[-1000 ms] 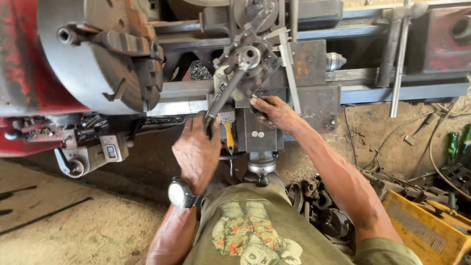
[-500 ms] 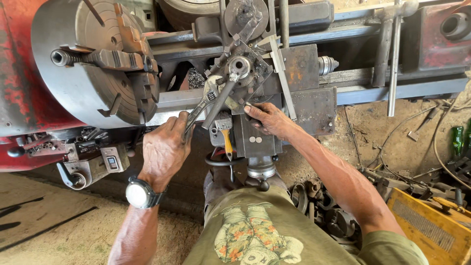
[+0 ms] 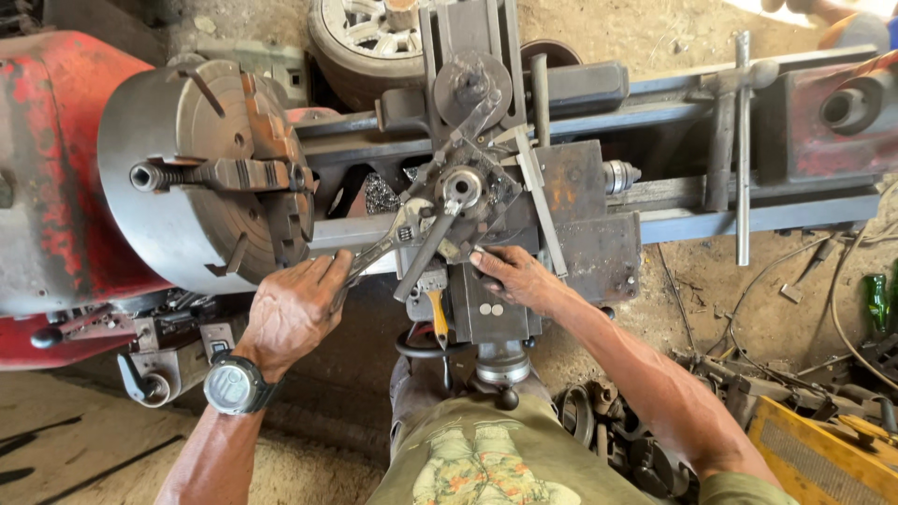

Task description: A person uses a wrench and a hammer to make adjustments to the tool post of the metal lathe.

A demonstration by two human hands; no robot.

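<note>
I look down on a lathe. My left hand (image 3: 290, 313), with a black wristwatch on the wrist, grips the handle of an adjustable wrench (image 3: 388, 241) whose jaws sit at the tool post (image 3: 460, 192). A second long wrench handle (image 3: 428, 252) hangs down from the round nut on the tool post. My right hand (image 3: 514, 278) rests with fingers spread on the carriage (image 3: 580, 220), just below the tool post. To the left stands the big grey chuck (image 3: 201, 173) with its stepped jaws.
The lathe bed (image 3: 748, 220) runs to the right toward the tailstock (image 3: 842, 112). A yellow-handled tool (image 3: 438, 316) hangs below the carriage. A car wheel (image 3: 369, 33) lies behind the machine. A yellow crate (image 3: 823, 458), scrap parts and a green bottle (image 3: 876, 301) lie at the right.
My left hand has moved left and lower along with the adjustable wrench handle, swinging it away from the carriage. My view has risen, showing more of the chuck.
</note>
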